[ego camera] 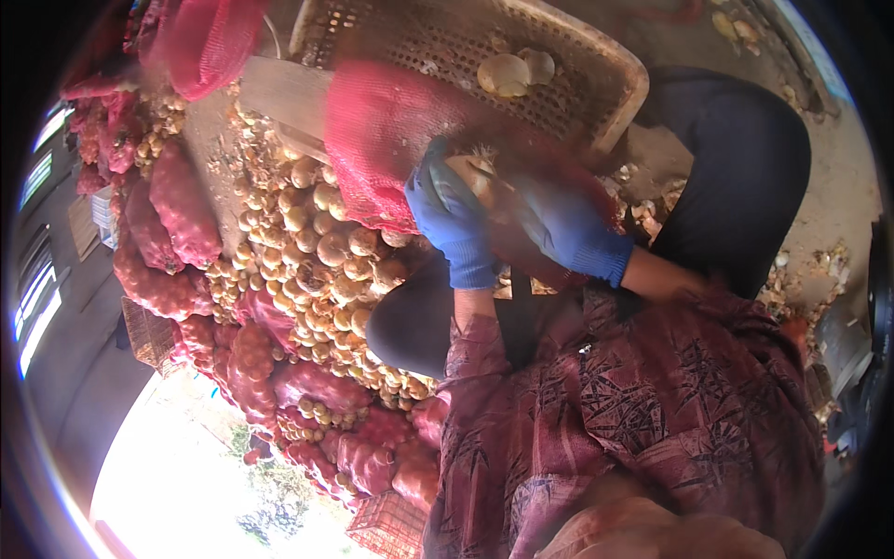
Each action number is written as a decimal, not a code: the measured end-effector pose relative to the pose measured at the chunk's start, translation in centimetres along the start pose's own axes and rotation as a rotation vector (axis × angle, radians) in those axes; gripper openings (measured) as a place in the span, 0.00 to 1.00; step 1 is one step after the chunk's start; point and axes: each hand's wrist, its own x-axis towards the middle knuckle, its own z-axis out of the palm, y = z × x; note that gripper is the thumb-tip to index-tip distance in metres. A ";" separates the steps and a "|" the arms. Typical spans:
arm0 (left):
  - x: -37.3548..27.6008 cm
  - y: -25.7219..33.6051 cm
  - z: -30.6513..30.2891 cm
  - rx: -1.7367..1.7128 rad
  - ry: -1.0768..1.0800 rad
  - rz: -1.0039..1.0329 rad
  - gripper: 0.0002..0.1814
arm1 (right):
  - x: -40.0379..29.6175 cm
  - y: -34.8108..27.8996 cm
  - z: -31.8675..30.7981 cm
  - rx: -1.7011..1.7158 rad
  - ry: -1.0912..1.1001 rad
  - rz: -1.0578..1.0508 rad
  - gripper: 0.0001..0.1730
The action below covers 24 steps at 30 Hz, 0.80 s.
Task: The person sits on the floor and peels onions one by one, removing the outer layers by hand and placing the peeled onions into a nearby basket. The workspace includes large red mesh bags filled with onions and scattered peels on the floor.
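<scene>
My left hand [450,209], in a blue knitted glove, is closed around an onion [473,176] whose dry roots point up. My right hand [569,227], in a matching glove, is close on the other side of the onion and blurred; a thin pointed thing reaches from its fingers towards the onion, too blurred to name. Whether the right hand grips it I cannot tell. Beneath both hands a red mesh sack [391,119] lies over my lap and a board [286,87]. Beyond it, a perforated plastic crate [632,77] holds a few peeled-looking onions [504,75].
A large heap of onions [332,248] lies on the floor beside my left knee. Filled red mesh sacks [183,202] stand behind it. Another red mesh sack [216,42] is at the upper left. Onion skins [803,272] litter the floor on the right.
</scene>
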 end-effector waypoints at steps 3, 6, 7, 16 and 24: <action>-0.9 0.6 0.4 -0.006 0.081 0.004 0.28 | 0.0 -2.3 1.1 0.673 0.166 0.373 0.17; -2.1 1.2 0.6 -0.068 0.151 0.070 0.34 | -0.1 -4.1 0.0 1.214 -0.047 1.020 0.17; -2.3 1.2 0.5 -0.051 0.130 0.019 0.34 | 0.1 -4.2 -0.4 1.288 -0.070 1.046 0.16; -2.4 0.7 0.4 0.076 0.108 -0.001 0.28 | -0.4 -2.0 -2.3 0.657 -0.177 0.437 0.17; -1.7 0.0 0.4 0.041 0.071 -0.004 0.29 | 0.5 0.0 -1.0 -0.067 -0.146 -0.021 0.16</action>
